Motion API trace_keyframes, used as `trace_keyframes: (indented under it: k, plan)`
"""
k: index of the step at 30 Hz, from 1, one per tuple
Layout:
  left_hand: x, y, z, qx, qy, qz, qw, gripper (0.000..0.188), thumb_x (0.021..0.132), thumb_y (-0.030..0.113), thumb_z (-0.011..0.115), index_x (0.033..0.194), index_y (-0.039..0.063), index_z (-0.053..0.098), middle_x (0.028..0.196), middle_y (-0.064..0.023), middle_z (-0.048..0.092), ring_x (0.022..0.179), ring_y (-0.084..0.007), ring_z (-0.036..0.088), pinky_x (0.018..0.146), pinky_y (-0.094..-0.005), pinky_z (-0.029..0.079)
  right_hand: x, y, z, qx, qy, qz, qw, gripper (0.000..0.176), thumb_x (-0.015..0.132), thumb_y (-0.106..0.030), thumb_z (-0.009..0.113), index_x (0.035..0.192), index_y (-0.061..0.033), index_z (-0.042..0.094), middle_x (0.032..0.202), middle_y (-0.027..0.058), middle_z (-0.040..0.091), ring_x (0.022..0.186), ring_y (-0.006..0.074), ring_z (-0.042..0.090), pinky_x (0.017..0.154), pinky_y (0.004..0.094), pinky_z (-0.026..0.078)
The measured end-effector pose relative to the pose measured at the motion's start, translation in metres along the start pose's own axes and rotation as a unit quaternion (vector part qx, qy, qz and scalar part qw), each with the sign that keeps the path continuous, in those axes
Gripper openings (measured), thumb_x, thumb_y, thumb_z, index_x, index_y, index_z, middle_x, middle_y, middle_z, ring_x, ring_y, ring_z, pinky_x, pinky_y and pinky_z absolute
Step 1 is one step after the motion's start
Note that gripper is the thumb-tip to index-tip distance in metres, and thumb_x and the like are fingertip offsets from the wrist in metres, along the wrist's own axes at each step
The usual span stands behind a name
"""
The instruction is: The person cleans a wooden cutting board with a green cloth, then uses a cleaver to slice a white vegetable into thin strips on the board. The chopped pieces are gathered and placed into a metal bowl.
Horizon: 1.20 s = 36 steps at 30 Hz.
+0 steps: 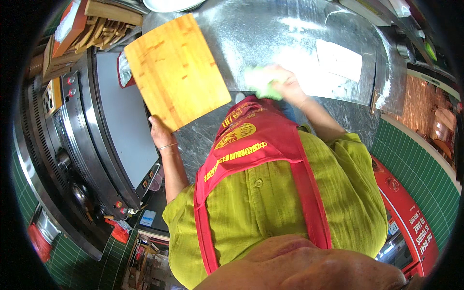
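Observation:
My left hand grips a wooden cutting board by its near left corner, holding it up with its broad face towards me. The board's far end reaches over the stainless steel worktop. My right hand is blurred and holds a light green cloth at the worktop's near edge. Glare washes out part of the cloth and the fingers, so I cannot tell whether the cloth touches the steel. The cloth is well apart from the board.
A white sheet lies on the worktop at the right. Cooking equipment with knobs lines the left side. Stacked wooden pieces stand at the upper left, and a white dish sits at the far edge. A red cooler stands behind on the right.

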<state>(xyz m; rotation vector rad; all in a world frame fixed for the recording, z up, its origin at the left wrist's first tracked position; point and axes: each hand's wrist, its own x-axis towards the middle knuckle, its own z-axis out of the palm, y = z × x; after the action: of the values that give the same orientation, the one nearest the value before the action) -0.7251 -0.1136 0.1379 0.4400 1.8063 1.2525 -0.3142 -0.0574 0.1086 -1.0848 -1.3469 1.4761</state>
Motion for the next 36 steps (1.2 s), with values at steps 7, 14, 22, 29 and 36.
trace_keyframes:
  k: [7, 14, 22, 29, 36]
  plan:
    - [-0.002, 0.007, -0.061, -0.018, 0.055, 0.036, 0.998, 0.058, 0.101, 0.050, 0.046, 0.124, -0.003, 0.052, 0.104, -0.0118, 0.064, 0.082, -0.0257, 0.066, 0.059, -0.0353, 0.055, 0.064, 0.062, -0.102, -0.444, 0.260, 0.091, 0.853, 0.050, 0.084, -0.011, 0.062, 0.133, -0.0042, 0.056, 0.125, 0.0184, 0.061, 0.114, 0.0319, 0.059, 0.099, 0.0395, 0.048]
    - [-0.005, 0.007, -0.073, 0.021, 0.029, 0.030, 0.999, 0.057, 0.100, 0.051, 0.048, 0.123, -0.001, 0.052, 0.097, -0.0113, 0.064, 0.071, -0.0227, 0.066, 0.046, -0.0317, 0.049, 0.002, 0.106, 0.076, -0.294, -0.221, -0.169, 0.914, 0.036, 0.076, -0.007, 0.060, 0.110, -0.0108, 0.068, 0.102, 0.0156, 0.066, 0.100, 0.0357, 0.060, 0.092, 0.0429, 0.048]
    - [0.077, -0.009, -0.006, 0.137, -0.222, 0.019, 0.965, 0.049, 0.101, 0.044, 0.050, 0.107, -0.003, 0.062, 0.082, -0.0064, 0.063, 0.059, -0.0133, 0.058, 0.045, -0.0287, 0.048, -0.046, 0.055, -0.015, -0.259, -0.099, 0.123, 0.953, 0.032, 0.079, -0.011, 0.062, 0.111, -0.0107, 0.067, 0.108, 0.0138, 0.069, 0.102, 0.0290, 0.065, 0.090, 0.0360, 0.050]
    - [0.163, 0.000, 0.117, 0.297, -0.453, 0.002, 0.841, 0.047, 0.098, 0.038, 0.060, 0.120, -0.003, 0.065, 0.105, -0.0032, 0.069, 0.094, -0.0103, 0.062, 0.086, -0.0260, 0.048, -0.137, 0.021, -0.065, -0.231, 0.125, 0.254, 0.931, 0.035, 0.074, -0.006, 0.074, 0.109, -0.0059, 0.068, 0.109, 0.0116, 0.068, 0.101, 0.0229, 0.064, 0.090, 0.0338, 0.050]
    - [0.203, 0.006, 0.230, 0.410, -0.475, 0.011, 0.779, 0.035, 0.091, 0.040, 0.070, 0.096, 0.004, 0.071, 0.085, 0.0016, 0.068, 0.075, -0.0082, 0.058, 0.072, -0.0250, 0.047, -0.199, 0.017, -0.064, -0.229, 0.232, 0.309, 0.893, 0.037, 0.075, -0.006, 0.073, 0.111, -0.0050, 0.068, 0.103, 0.0111, 0.067, 0.096, 0.0229, 0.064, 0.085, 0.0343, 0.050]
